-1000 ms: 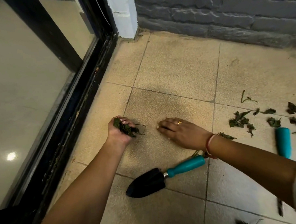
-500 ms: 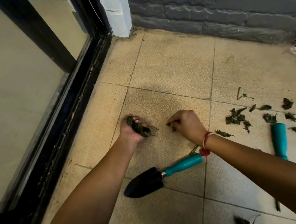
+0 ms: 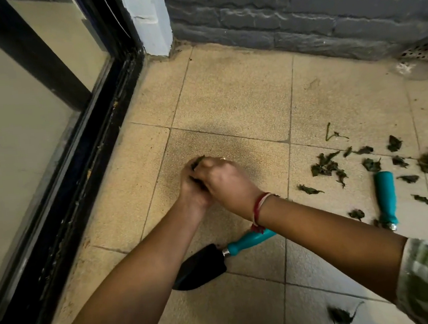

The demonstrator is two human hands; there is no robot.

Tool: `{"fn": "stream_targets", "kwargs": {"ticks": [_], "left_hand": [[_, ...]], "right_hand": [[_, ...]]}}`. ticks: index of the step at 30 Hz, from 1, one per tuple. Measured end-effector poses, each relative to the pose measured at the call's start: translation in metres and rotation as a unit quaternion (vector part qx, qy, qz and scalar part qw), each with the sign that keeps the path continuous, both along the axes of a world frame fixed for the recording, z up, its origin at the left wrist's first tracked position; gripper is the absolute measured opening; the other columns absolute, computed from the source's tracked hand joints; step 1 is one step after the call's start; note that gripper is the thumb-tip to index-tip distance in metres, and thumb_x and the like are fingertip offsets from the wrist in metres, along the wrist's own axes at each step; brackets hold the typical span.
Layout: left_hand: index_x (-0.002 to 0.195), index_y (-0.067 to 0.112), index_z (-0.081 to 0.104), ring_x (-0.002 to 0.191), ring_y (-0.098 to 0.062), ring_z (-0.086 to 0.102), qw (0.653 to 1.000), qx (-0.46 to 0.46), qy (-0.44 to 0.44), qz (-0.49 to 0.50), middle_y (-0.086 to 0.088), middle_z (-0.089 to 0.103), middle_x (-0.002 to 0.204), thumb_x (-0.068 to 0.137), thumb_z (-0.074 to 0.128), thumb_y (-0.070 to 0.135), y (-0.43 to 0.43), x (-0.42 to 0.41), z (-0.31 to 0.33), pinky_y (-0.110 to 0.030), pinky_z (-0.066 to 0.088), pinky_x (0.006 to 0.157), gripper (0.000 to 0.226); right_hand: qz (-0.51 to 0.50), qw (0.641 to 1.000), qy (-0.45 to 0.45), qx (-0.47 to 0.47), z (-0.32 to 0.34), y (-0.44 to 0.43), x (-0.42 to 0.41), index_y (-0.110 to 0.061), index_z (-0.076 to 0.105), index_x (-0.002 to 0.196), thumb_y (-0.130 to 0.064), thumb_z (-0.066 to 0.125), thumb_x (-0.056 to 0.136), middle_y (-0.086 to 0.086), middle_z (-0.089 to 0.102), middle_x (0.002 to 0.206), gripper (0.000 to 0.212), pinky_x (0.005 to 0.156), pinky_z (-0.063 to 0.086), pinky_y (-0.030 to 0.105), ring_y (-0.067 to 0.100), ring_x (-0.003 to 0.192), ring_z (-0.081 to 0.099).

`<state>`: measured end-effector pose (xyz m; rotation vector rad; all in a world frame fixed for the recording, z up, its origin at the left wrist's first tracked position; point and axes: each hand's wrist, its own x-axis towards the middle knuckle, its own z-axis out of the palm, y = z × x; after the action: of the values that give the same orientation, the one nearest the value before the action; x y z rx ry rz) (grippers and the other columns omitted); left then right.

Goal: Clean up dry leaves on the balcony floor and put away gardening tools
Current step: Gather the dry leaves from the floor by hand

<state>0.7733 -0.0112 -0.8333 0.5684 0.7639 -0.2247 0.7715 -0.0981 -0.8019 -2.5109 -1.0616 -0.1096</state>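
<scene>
Gripping a clump of dry dark-green leaves (image 3: 197,161), left hand (image 3: 191,191) hovers over the beige tiled floor (image 3: 227,95). Right hand (image 3: 226,181) pressed against it, fingers curled; whether it pinches anything, cannot tell. Loose dry leaves (image 3: 325,166) scattered on tiles well to the right. Black-bladed, teal-handled trowel (image 3: 200,270) lies under the forearms.

We see dark green leaves (image 3: 325,166) on speckled beige tiles (image 3: 227,95), a trowel (image 3: 204,267) with black blade and teal handle, a second teal handle (image 3: 386,197), a grey brick wall (image 3: 297,10), a red-and-white thread (image 3: 260,207).
</scene>
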Motion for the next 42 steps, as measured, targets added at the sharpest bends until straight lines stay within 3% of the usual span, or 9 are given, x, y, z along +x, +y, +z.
{"fn": "stream_targets", "kwargs": {"ticks": [3, 7, 11, 14, 17, 24, 28, 34, 42], "left_hand": [[0.054, 0.009, 0.064, 0.052, -0.015, 0.06, 0.994, -0.102, 0.0, 0.032, -0.003, 0.06, 0.057, 0.092, 0.034, 0.017, 0.001, 0.0, -0.004, -0.02, 0.051, 0.058, 0.049], [0.046, 0.012, 0.057, 0.047, -0.014, 0.054, 0.997, -0.071, -0.014, 0.019, -0.001, 0.054, 0.051, 0.094, 0.029, 0.017, -0.003, 0.003, -0.008, -0.022, 0.049, 0.059, 0.056], [0.043, 0.015, 0.051, 0.037, -0.01, 0.049, 0.998, -0.052, 0.019, -0.021, 0.003, 0.049, 0.041, 0.098, 0.032, 0.024, -0.009, 0.006, -0.005, -0.014, 0.043, 0.043, 0.059], [0.064, 0.012, 0.05, 0.041, -0.014, 0.052, 0.999, -0.015, 0.035, -0.015, -0.001, 0.053, 0.044, 0.098, 0.029, 0.02, -0.019, 0.012, 0.003, -0.02, 0.044, 0.043, 0.041], [0.043, 0.019, 0.043, 0.034, -0.008, 0.034, 0.991, -0.098, 0.051, 0.069, 0.006, 0.039, 0.041, 0.093, 0.036, 0.021, -0.01, 0.019, 0.001, -0.017, 0.031, 0.036, 0.05], [0.036, 0.02, 0.038, 0.027, -0.006, 0.025, 0.982, -0.12, 0.066, 0.128, 0.009, 0.03, 0.035, 0.098, 0.032, 0.025, 0.015, 0.026, 0.001, -0.014, 0.019, 0.032, 0.062], [0.038, 0.019, 0.037, 0.025, -0.006, 0.025, 0.979, -0.129, 0.068, 0.142, 0.009, 0.03, 0.034, 0.099, 0.03, 0.025, 0.016, 0.024, -0.006, -0.012, 0.019, 0.032, 0.062], [0.038, 0.019, 0.036, 0.026, -0.006, 0.025, 0.98, -0.134, 0.086, 0.123, 0.008, 0.031, 0.035, 0.098, 0.03, 0.024, 0.011, 0.022, -0.014, -0.013, 0.018, 0.033, 0.061], [0.036, 0.017, 0.038, 0.026, -0.006, 0.025, 0.98, -0.143, 0.105, 0.094, 0.008, 0.031, 0.036, 0.096, 0.033, 0.024, -0.013, 0.02, -0.008, -0.015, 0.02, 0.029, 0.061]], "right_hand": [[0.033, 0.998, -0.02, -0.042, -0.004, -0.012, 0.003, -0.006, 0.069, 0.071, 0.006, 0.073, 0.055, 0.006, 0.062, 0.069, 0.02, 0.051, 0.051, 0.026, 0.022, 0.057, 0.062], [0.068, 0.99, -0.025, -0.12, -0.002, -0.019, -0.006, -0.01, 0.07, 0.076, -0.002, 0.072, 0.065, 0.004, 0.067, 0.078, 0.014, 0.059, 0.053, 0.028, 0.019, 0.065, 0.066], [0.092, 0.994, -0.041, -0.051, 0.004, -0.029, 0.001, -0.008, 0.067, 0.067, 0.004, 0.077, 0.057, 0.005, 0.063, 0.068, 0.018, 0.047, 0.048, 0.026, 0.021, 0.057, 0.062], [0.045, 0.998, -0.027, 0.045, 0.017, -0.041, 0.011, -0.008, 0.066, 0.08, 0.002, 0.072, 0.069, 0.005, 0.063, 0.077, 0.016, 0.065, 0.047, 0.03, 0.021, 0.07, 0.06], [-0.091, 0.982, 0.115, 0.121, 0.029, -0.074, 0.04, -0.017, 0.063, 0.096, -0.012, 0.062, 0.088, -0.01, 0.058, 0.088, 0.01, 0.077, 0.049, 0.02, 0.0, 0.081, 0.055], [0.064, 0.946, 0.274, -0.162, -0.014, -0.163, 0.021, -0.037, 0.034, 0.142, 0.0, 0.037, 0.088, -0.011, 0.022, 0.153, 0.066, 0.112, 0.027, 0.022, 0.002, 0.136, 0.022], [0.151, 0.945, 0.17, -0.233, -0.038, -0.172, -0.005, -0.03, 0.025, 0.148, -0.013, 0.041, 0.093, -0.002, 0.015, 0.158, 0.059, 0.117, 0.017, 0.034, 0.018, 0.145, 0.011], [0.189, 0.964, 0.033, -0.185, -0.049, -0.189, -0.011, -0.016, 0.067, 0.113, -0.002, 0.076, 0.071, 0.006, 0.064, 0.122, 0.045, 0.087, 0.055, 0.036, 0.025, 0.111, 0.061], [-0.03, 0.994, 0.08, -0.072, -0.047, -0.183, -0.006, -0.012, 0.071, 0.093, 0.002, 0.069, 0.077, 0.005, 0.069, 0.089, 0.021, 0.064, 0.058, 0.029, 0.02, 0.075, 0.068]]}}
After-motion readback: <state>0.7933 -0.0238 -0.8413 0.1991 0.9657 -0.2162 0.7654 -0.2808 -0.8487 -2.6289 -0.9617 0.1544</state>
